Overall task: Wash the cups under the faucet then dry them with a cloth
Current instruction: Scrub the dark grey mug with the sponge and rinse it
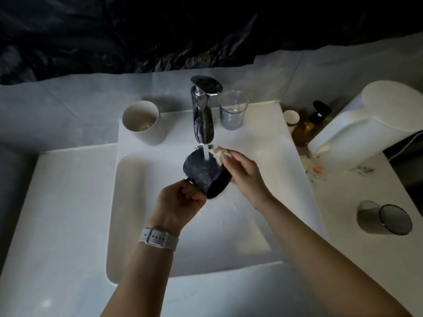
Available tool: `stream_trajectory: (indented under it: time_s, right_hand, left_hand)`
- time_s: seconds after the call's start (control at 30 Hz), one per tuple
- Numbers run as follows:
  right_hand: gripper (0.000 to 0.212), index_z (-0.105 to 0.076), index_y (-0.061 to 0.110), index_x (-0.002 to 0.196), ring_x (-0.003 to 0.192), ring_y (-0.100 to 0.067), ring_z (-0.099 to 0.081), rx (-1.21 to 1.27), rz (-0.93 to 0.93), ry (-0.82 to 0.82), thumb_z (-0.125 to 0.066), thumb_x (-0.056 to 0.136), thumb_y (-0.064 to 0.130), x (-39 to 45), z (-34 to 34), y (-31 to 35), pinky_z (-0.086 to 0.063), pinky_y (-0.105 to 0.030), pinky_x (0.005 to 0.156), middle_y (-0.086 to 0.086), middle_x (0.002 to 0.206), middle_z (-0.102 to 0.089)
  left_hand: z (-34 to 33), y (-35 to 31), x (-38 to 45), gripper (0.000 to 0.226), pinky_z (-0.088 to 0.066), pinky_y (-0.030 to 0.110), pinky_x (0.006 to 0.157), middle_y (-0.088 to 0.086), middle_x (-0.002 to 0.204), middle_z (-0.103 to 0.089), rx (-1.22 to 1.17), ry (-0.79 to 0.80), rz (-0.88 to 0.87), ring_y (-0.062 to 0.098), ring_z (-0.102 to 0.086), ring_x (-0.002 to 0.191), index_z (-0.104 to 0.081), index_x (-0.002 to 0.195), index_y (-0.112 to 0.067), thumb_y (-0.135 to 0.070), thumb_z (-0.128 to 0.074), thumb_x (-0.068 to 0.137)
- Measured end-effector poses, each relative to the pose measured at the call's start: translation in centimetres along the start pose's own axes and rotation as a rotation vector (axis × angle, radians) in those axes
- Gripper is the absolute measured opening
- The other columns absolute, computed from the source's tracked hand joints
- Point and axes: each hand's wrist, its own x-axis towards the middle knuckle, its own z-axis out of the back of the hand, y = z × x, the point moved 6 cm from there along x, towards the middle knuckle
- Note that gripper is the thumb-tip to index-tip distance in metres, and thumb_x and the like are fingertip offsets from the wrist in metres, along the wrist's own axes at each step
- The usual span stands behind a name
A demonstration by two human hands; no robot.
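Note:
A dark speckled mug is tilted under the chrome faucet, and running water falls into its mouth. My left hand grips the mug's handle from below left. My right hand pinches a small pale cloth or sponge at the mug's right rim. A white cup stands left of the faucet. Just right of it is a clear plastic cup. A smoky glass lies on its side on the right counter.
The white sink basin lies below the hands. At the right stand an amber pump bottle, a small paper cup and a large white appliance. Small scraps litter the right counter. Dark plastic sheeting covers the wall.

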Motion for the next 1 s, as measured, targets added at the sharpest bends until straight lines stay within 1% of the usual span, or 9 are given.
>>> stream_trajectory:
  time_s: [0.13, 0.23, 0.37, 0.47, 0.57, 0.7, 0.77, 0.87, 1.0]
  right_hand:
    - [0.038, -0.051, 0.024, 0.127, 0.116, -0.001, -0.056, 0.008, -0.192, 0.043, -0.054, 0.094, 0.044, -1.5, 0.0, -1.7, -0.050, -0.029, 0.094, 0.008, 0.125, -0.059]
    - [0.031, -0.053, 0.014, 0.121, 0.095, -0.008, -0.067, 0.127, -0.267, -0.121, -0.061, 0.093, 0.023, -2.3, -1.2, -2.9, -0.059, -0.034, 0.067, -0.003, 0.111, -0.063]
    - [0.017, -0.061, 0.013, 0.110, 0.086, -0.021, -0.067, 0.112, -0.291, -0.258, -0.058, 0.093, 0.014, -1.6, -1.4, -3.5, -0.057, -0.034, 0.057, -0.006, 0.098, -0.067]
    - [0.011, -0.063, 0.011, 0.089, 0.058, -0.025, -0.064, -0.030, -0.319, -0.167, -0.053, 0.089, 0.005, -1.1, -0.9, -2.9, -0.053, -0.034, 0.051, -0.015, 0.076, -0.065]
    - [0.019, -0.061, 0.002, 0.077, 0.046, -0.024, -0.061, -0.037, -0.470, -0.072, -0.047, 0.084, -0.010, -0.2, -0.1, -2.5, -0.058, -0.051, 0.060, -0.017, 0.066, -0.061]
    - [0.017, -0.064, -0.007, 0.089, 0.066, -0.032, -0.066, -0.192, -0.577, 0.228, -0.049, 0.083, -0.011, 1.0, 0.3, -1.5, -0.060, -0.041, 0.065, -0.021, 0.074, -0.065]
    - [0.015, -0.063, -0.007, 0.087, 0.066, -0.031, -0.066, -0.233, -0.647, 0.354, -0.049, 0.084, -0.008, 1.2, -0.2, -1.3, -0.059, -0.033, 0.060, -0.019, 0.070, -0.066]
    - [0.012, -0.064, -0.008, 0.085, 0.059, -0.023, -0.067, -0.271, -0.745, 0.449, -0.053, 0.086, -0.003, 1.6, -0.7, -1.5, -0.054, -0.022, 0.054, -0.015, 0.066, -0.066]
    - [0.012, -0.063, -0.006, 0.089, 0.063, -0.023, -0.068, -0.166, -0.840, 0.431, -0.054, 0.090, 0.001, 2.0, -1.5, -3.3, -0.055, -0.023, 0.056, -0.015, 0.068, -0.067]
  left_hand:
    - [-0.3, -0.6, -0.3, 0.034, -0.036, 0.024, 0.040, -0.003, 0.055, -0.027, -0.080, 0.052, 0.090, 0.013, -0.030, 0.041, -0.036, 0.061, -0.015, -0.004, -0.035, 0.093]
    - [-0.5, -0.2, 0.1, 0.035, -0.036, 0.023, 0.040, -0.001, 0.051, -0.029, -0.132, 0.042, 0.146, 0.013, -0.030, 0.039, -0.038, 0.058, -0.012, -0.003, -0.038, 0.092]
    - [-1.0, 0.1, -0.2, 0.025, -0.043, 0.018, 0.045, 0.001, 0.055, -0.049, 0.014, 0.005, 0.171, 0.009, -0.045, 0.044, -0.053, 0.062, -0.004, 0.002, -0.043, 0.084]
    - [0.4, -1.1, -0.3, 0.024, -0.052, 0.018, 0.060, 0.007, 0.078, -0.062, 0.553, -0.089, 0.016, 0.006, -0.061, 0.063, -0.060, 0.079, -0.007, -0.001, -0.044, 0.095]
    - [2.0, -3.4, -0.1, 0.013, -0.055, 0.040, 0.080, 0.011, 0.113, -0.061, 0.688, -0.165, -0.199, 0.024, -0.062, 0.099, -0.062, 0.102, -0.015, -0.021, -0.052, 0.096]
    - [-1.6, -6.0, 0.0, 0.049, -0.048, 0.046, 0.099, -0.002, 0.137, -0.058, 0.932, 0.236, -0.331, 0.023, -0.056, 0.125, -0.053, 0.134, -0.031, -0.047, -0.056, 0.088]
    - [-3.2, -5.2, 0.2, 0.064, -0.046, 0.038, 0.102, -0.003, 0.139, -0.057, 1.127, 0.434, -0.269, 0.019, -0.053, 0.129, -0.052, 0.135, -0.031, -0.057, -0.069, 0.079]
    - [-3.4, -4.4, 1.4, 0.092, -0.043, 0.037, 0.107, 0.008, 0.140, -0.054, 1.308, 0.509, -0.176, 0.021, -0.052, 0.130, -0.045, 0.139, -0.021, -0.054, -0.085, 0.063]
    - [-3.3, -4.2, 2.9, 0.051, -0.050, 0.028, 0.091, 0.002, 0.116, -0.067, 1.476, 0.419, -0.341, 0.012, -0.064, 0.107, -0.057, 0.120, -0.018, -0.032, -0.076, 0.075]
